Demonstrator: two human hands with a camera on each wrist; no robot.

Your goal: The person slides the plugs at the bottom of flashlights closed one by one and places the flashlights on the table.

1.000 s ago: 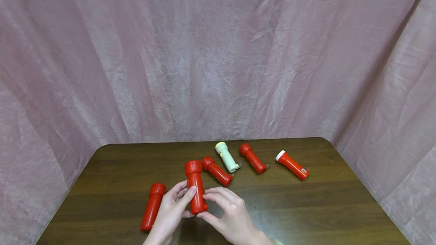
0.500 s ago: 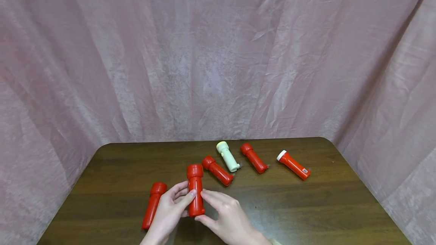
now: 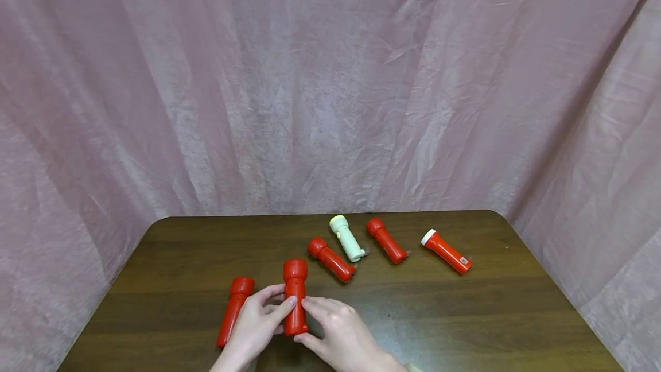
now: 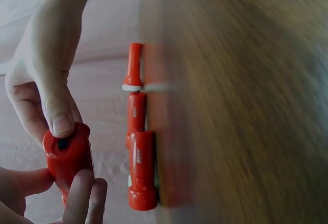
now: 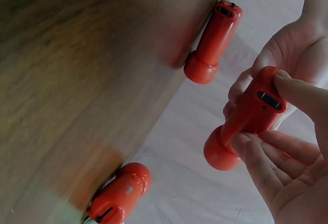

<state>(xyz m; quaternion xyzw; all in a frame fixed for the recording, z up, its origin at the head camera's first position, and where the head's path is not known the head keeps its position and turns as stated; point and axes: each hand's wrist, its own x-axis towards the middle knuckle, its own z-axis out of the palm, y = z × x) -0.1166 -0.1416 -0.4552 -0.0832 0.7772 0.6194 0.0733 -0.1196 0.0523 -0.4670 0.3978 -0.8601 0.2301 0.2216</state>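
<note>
A red flashlight (image 3: 295, 280), its wide head pointing away, is held over the front of the table between both hands. My left hand (image 3: 257, 321) grips the barrel, thumb lying across it and fingers behind. On the other side, my right hand (image 3: 341, 330) pinches the tail, with the thumb at its end and fingertips against the side. In the right wrist view, the flashlight (image 5: 245, 114) shows a dark slot with two thin metal strips near the tail. The left wrist view shows the right thumb beside a dark opening in the flashlight's tail (image 4: 69, 155).
Another red flashlight (image 3: 234, 312) lies left of the hands on the brown table (image 3: 465, 326). Farther back lie a red flashlight (image 3: 331, 260), a pale green one (image 3: 348, 240), a red one (image 3: 387, 241) and a red one with a white head (image 3: 447, 252). Pink curtains (image 3: 320, 85) hang behind.
Both hands have lowered the held flashlight slightly toward the front of the table. The grips stay much the same, and the other flashlights have not moved.
</note>
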